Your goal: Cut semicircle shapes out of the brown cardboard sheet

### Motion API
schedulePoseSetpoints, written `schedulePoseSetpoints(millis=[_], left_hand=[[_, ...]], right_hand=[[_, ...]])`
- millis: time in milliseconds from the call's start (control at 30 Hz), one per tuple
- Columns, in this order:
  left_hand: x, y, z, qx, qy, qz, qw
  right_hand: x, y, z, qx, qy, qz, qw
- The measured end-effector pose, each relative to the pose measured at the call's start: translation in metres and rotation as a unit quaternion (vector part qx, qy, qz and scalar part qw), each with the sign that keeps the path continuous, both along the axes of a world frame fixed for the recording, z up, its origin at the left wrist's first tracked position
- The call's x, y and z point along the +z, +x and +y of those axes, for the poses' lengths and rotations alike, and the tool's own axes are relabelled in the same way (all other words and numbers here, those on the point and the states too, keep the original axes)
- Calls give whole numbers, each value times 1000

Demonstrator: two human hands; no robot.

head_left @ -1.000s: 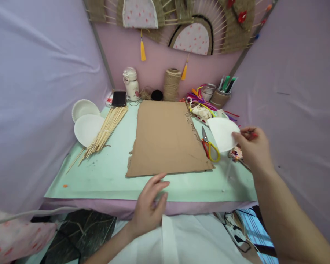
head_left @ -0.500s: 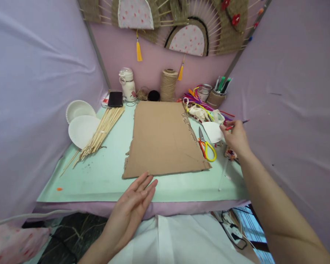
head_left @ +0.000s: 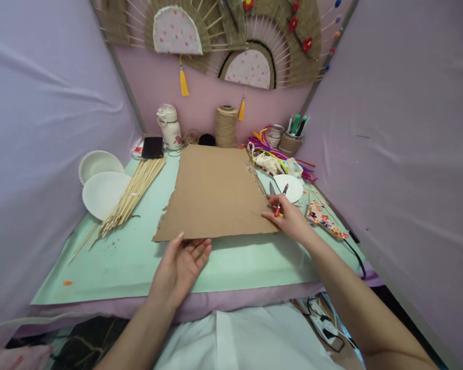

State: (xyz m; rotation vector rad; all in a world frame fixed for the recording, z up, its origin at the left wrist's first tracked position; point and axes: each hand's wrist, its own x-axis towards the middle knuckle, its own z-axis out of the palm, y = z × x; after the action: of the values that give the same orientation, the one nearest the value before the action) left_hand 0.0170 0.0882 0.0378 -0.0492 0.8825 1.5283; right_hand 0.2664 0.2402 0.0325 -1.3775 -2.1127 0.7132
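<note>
A large brown cardboard sheet [head_left: 216, 192] lies on the pale green table top [head_left: 139, 257]. My left hand [head_left: 181, 267] rests palm up at the sheet's near edge, fingers spread, touching the edge with its fingertips. My right hand [head_left: 287, 216] sits at the sheet's near right corner, closed around a red pen [head_left: 281, 200] that points away from me. Just beyond it lie a white half-disc of paper plate [head_left: 289, 187] and scissors [head_left: 272, 189], mostly hidden by the hand.
Bamboo skewers [head_left: 133, 192], two white paper plates [head_left: 100, 192], a phone [head_left: 152, 147], a small flask [head_left: 168, 127], a twine spool [head_left: 226, 126], pipe cleaners [head_left: 270, 149], a pen cup [head_left: 291, 141] and a patterned piece [head_left: 324, 220] ring the sheet. Cloth walls enclose three sides.
My right hand let go of the white plate piece, which now lies on the table, and came down to the cardboard's right corner with the red pen. My left hand moved up to the sheet's edge.
</note>
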Motion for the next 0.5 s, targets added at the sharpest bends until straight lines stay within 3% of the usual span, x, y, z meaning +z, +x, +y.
schedulePoseSetpoints(millis=[67, 133, 233, 367, 433, 500], left_hand=[[0, -5, 15, -57, -15, 34, 998], [-1, -7, 23, -63, -17, 96, 993], [-5, -8, 18, 7, 3, 164, 986], [-9, -16, -9, 81, 47, 197, 976], [-11, -24, -19, 128, 60, 209, 968], [-11, -33, -23, 165, 62, 222, 959]], right_hand=[[1, 1, 1, -3, -9, 13, 1000], [1, 2, 1, -5, -11, 18, 1000], [2, 6, -2, -34, 21, 26, 999], [9, 14, -5, -100, 87, 19, 991], [11, 13, -8, -92, 80, -33, 992], [11, 6, -13, -34, 53, -109, 992]])
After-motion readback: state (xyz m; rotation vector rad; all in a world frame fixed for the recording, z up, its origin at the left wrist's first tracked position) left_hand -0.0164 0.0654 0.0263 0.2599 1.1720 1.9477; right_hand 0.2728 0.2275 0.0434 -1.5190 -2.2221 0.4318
